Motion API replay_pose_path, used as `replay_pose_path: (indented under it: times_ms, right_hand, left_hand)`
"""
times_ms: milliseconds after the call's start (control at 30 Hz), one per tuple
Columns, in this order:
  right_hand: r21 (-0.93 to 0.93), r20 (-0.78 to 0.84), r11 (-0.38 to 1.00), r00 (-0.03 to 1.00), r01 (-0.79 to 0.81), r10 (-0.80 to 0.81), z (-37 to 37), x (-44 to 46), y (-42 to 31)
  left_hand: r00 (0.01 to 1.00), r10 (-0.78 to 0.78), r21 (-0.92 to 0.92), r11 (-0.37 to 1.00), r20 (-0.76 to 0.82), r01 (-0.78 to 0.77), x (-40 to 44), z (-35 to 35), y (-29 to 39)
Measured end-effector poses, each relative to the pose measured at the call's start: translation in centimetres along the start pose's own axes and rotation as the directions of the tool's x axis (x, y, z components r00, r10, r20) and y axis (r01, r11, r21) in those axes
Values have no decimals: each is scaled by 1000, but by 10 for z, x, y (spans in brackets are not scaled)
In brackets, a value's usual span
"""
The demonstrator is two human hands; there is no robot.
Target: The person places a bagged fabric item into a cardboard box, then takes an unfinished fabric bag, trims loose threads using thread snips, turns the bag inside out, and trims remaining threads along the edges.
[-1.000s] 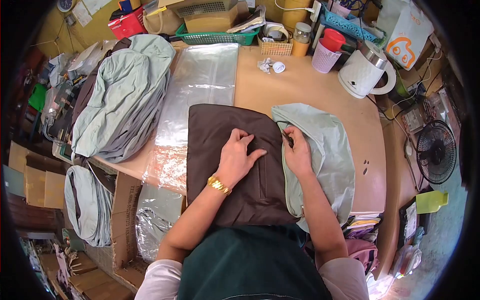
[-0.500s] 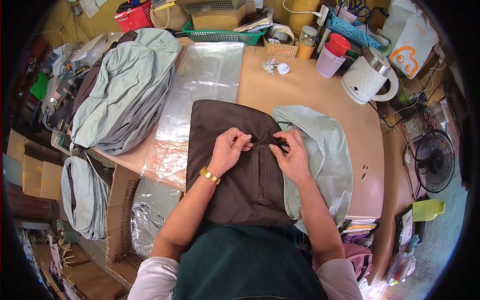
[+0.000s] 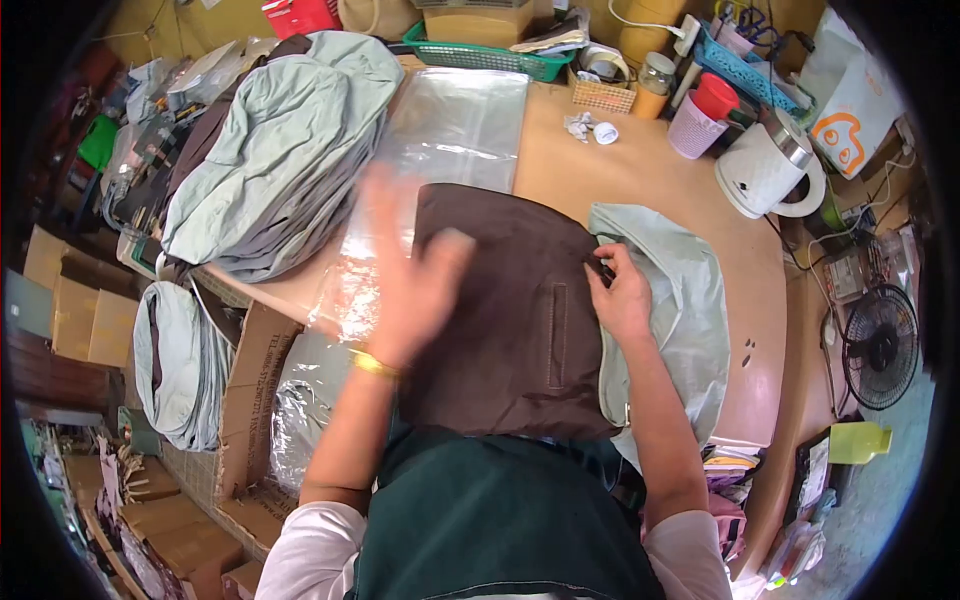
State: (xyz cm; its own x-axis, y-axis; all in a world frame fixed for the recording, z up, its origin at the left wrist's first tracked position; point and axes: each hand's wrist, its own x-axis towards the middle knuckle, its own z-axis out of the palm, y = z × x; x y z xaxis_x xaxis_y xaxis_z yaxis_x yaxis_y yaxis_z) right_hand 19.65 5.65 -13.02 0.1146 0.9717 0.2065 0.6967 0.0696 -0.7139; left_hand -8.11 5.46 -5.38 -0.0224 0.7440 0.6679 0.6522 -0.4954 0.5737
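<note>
A dark brown fabric piece [image 3: 500,310], like a bag with a stitched slit pocket, lies flat in front of me. At its right side a pale grey-green fabric part [image 3: 680,320] spreads out. My left hand [image 3: 410,270] is smeared by motion over the brown fabric's left edge, its thumb and fingers apart and nothing seen in them. My right hand [image 3: 624,295] is at the brown fabric's right edge, fingertips pinched together around a small dark thing that I cannot make out.
Stacked grey-green fabric pieces [image 3: 280,150] lie at the left beside clear plastic sleeves [image 3: 455,110]. A white kettle [image 3: 765,170], a pink cup [image 3: 694,130] and a green basket [image 3: 490,58] stand at the back. A cardboard box [image 3: 255,400] is at lower left, a black fan [image 3: 880,345] at right.
My left hand has left the top of the pocket, moved left and opened. The right hand stays at the right edge, still pinched. The whole view has shifted a little.
</note>
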Motion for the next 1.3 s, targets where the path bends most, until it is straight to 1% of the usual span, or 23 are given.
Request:
replay_pose_path:
  times_ms: [33, 67, 133, 200, 267, 300, 333, 367, 467, 500, 533, 600, 667, 700, 767, 867, 933, 1000, 1067, 1100, 1167, 1200, 1300]
  right_hand:
    - [-17, -21, 999, 999, 45, -46, -2, 1, 0]
    - [-14, -14, 998, 998, 60, -60, -7, 2, 6]
    - [-95, -38, 983, 986, 159, -163, -22, 0, 25]
    - [-110, 4, 972, 978, 208, -209, -46, -11, 42]
    - [-125, 30, 964, 972, 236, -234, -61, -12, 43]
    - [-142, 141, 974, 978, 176, -156, -69, -11, 39]
    - [-163, 242, 979, 967, 125, -83, -77, -6, 30]
    - [-134, 284, 954, 933, 267, -221, -80, -1, 13]
    - [102, 124, 940, 933, 327, -338, -38, 28, -48]
    - [47, 129, 958, 949, 284, -287, -19, 42, -64]
    - [-20, 3, 941, 941, 339, -339, 7, 54, -75]
    - [-158, -54, 951, 959, 266, -278, 56, 77, -69]
    - [-200, 197, 979, 980, 43, -2, 76, 92, -73]
    - [-189, 184, 980, 983, 60, -24, 71, 91, -83]
    - [103, 114, 961, 956, 258, -269, 47, 64, -102]
    - [247, 132, 916, 926, 315, -354, 18, 27, -127]
    - [275, 123, 910, 927, 311, -354, 12, 10, -135]
    - [297, 103, 905, 932, 305, -348, 4, 0, -137]
    - [229, -6, 914, 939, 336, -343, -5, -6, -134]
    - [224, -12, 916, 941, 332, -338, -7, -7, -128]
    - [203, -89, 945, 965, 258, -245, -11, -9, -112]
    - [201, -94, 946, 966, 255, -241, -15, -13, -115]
    - [190, -110, 913, 932, 361, -346, -18, -22, -125]
  left_hand:
    - [958, 76, -36, 997, 275, -68, -8, 10, 23]
    - [870, 97, 132, 974, 484, -182, -26, 14, 54]
    - [680, 125, 97, 956, 723, -278, -71, 30, 44]
    - [687, -30, 186, 970, 726, -155, -86, 14, 8]
    - [623, -300, 528, 821, 722, -216, -61, -33, 9]
    - [729, -294, 597, 778, 618, -193, -62, -46, -8]
    - [873, -142, 594, 782, 467, -191, -48, -65, -8]
    - [892, -157, 546, 830, 423, -113, -38, -73, -16]
    - [882, -208, 354, 934, 423, 50, -25, -70, -17]
    - [849, -233, 210, 966, 473, 149, -22, -63, -16]
    - [857, -219, 209, 969, 467, 134, -18, -53, -14]
    - [848, -254, 21, 961, 465, 276, -14, -32, -13]
    - [869, -279, 31, 956, 409, 292, -13, -25, -22]
    - [877, -313, 39, 946, 364, 321, -9, -24, -29]
    - [848, -373, -15, 913, 376, 408, -3, -18, -46]
    - [781, -429, -155, 825, 455, 544, 8, -9, -38]
    - [671, -358, -585, 329, 649, 741, 14, 0, -29]
    - [696, -317, -615, 326, 644, 718, 14, 5, -22]
    - [709, -434, -735, 141, 556, 663, 9, 9, -17]
    - [708, -427, -733, 138, 562, 666, 9, 8, -28]
    - [631, -635, -887, -214, 445, 410, 6, -7, -67]
    - [632, -631, -884, -216, 450, 414, 5, -17, -71]
    - [691, -424, -621, 313, 586, 718, 0, -46, -44]
